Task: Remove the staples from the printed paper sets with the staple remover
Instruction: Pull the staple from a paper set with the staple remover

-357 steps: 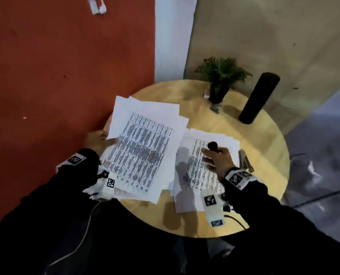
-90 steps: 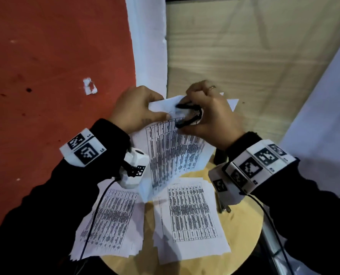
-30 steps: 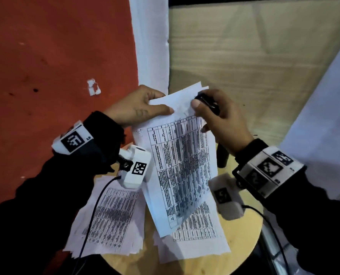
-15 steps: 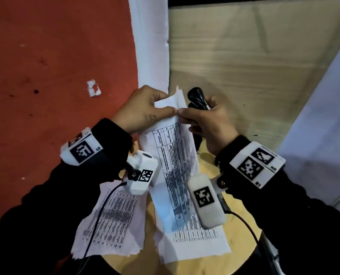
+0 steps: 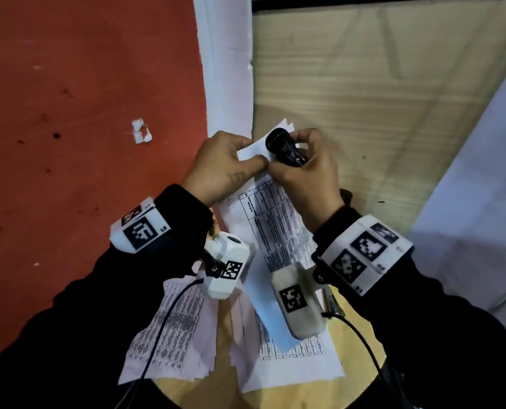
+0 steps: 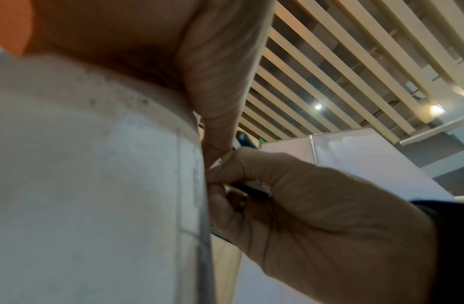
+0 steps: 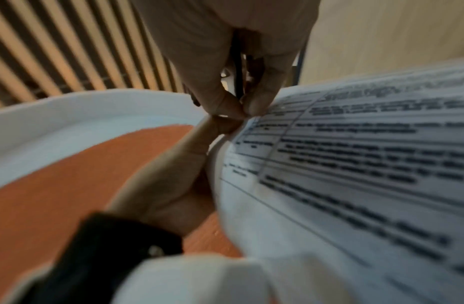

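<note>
From the head view, the left hand (image 5: 226,166) pinches the top corner of a printed paper set (image 5: 278,228) held up in the air above the table (image 5: 278,394), thumb and forefinger closed on the sheets. The right hand (image 5: 307,172) has its fingers curled round the black staple remover (image 5: 285,149), whose rounded end sticks up just beside that same corner, while its thumb and forefinger tip meet the left thumb at the paper. Two further stacks of printed sheets (image 5: 172,329) lie on the table below; I cannot tell whether their staples are out. The corner in hand looks like the one being worked, so at least this set is judged unfinished. The printing is tabular but too small to read; the wrist markers carry only square codes and a few tiny characters.

In the left wrist view, the back of the held paper fills the frame, and the right hand's fingers (image 6: 251,164) wrap a dark tool at the paper's edge. No staple is visible.

In the right wrist view, thumb and fingertip (image 7: 225,107) pinch together at the sheet's corner, meeting the left thumb. The table text is blurred and unreadable.
</note>
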